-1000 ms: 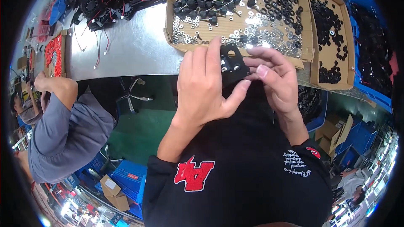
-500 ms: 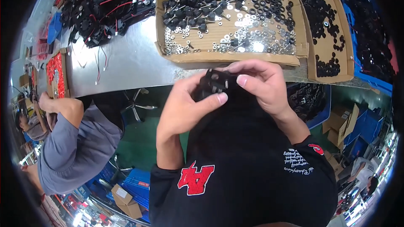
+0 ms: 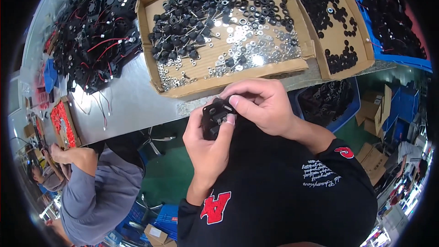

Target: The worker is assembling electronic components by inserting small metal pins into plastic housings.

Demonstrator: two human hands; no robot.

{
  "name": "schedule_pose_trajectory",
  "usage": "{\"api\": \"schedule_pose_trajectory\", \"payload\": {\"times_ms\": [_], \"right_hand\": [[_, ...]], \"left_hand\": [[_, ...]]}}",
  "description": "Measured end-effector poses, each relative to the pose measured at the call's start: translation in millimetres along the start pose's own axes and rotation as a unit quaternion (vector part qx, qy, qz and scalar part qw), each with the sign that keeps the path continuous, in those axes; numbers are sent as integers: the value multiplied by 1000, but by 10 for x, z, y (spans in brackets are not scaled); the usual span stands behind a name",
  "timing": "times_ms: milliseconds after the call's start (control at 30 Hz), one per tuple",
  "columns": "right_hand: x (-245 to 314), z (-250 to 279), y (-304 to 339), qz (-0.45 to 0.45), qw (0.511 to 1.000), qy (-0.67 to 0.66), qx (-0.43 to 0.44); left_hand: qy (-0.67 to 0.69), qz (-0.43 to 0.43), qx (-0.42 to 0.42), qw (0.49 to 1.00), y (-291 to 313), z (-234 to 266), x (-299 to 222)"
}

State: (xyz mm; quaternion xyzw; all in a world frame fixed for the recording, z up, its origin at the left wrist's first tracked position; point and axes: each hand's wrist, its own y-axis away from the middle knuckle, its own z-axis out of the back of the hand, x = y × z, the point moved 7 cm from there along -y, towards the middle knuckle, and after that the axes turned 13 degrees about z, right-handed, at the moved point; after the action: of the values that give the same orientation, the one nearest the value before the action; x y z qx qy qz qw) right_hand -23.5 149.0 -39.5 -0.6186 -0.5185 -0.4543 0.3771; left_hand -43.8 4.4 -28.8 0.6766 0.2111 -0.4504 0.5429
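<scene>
My left hand (image 3: 208, 148) is closed around a small black plastic housing (image 3: 211, 118), thumb across its front. At the housing's upper right edge, my right hand (image 3: 265, 107) pinches with thumb and forefinger; a short metal pin shows beside the thumb tip. Whatever the right fingertips grip there is mostly hidden and too small to name. Just beyond both hands lies a shallow cardboard tray (image 3: 247, 74) of black knobs with metal shafts, black rings, washers and small nuts.
A second cardboard tray (image 3: 364, 61) with black round pieces stands to the right, beside a blue crate (image 3: 398, 59). Black wired assemblies (image 3: 103, 23) are heaped on the metal table (image 3: 128, 105) at left. A person in a grey shirt (image 3: 107, 183) sits at my left.
My view has turned, so the trays sit further left and tilted. The right hand has closed in on the housing, its thumb now pressed against the edge.
</scene>
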Motion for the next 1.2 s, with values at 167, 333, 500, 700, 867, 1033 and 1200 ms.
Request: {"api": "schedule_pose_trajectory", "payload": {"times_ms": [167,333,500,700,867,1033,1200], "right_hand": [[116,-3,-42,57,992,109,-4],[176,-50,-82,113,974,197,-3],[482,-65,-213,204,892,403,21],[733,552,-728,229,731,638,-83],[553,707,-881,94,764,635,-67],[613,687,-971,9,734,678,-43],[678,542,-717,100,917,382,-60]], "left_hand": [[7,-34,52,998,-22,-4,-124],[130,69,86,985,-60,22,-39],[174,64,77,980,-75,128,77],[175,86,102,975,-63,170,159],[197,59,131,970,-67,186,138],[223,85,117,964,-100,183,112],[218,90,96,967,-125,214,88]]}}
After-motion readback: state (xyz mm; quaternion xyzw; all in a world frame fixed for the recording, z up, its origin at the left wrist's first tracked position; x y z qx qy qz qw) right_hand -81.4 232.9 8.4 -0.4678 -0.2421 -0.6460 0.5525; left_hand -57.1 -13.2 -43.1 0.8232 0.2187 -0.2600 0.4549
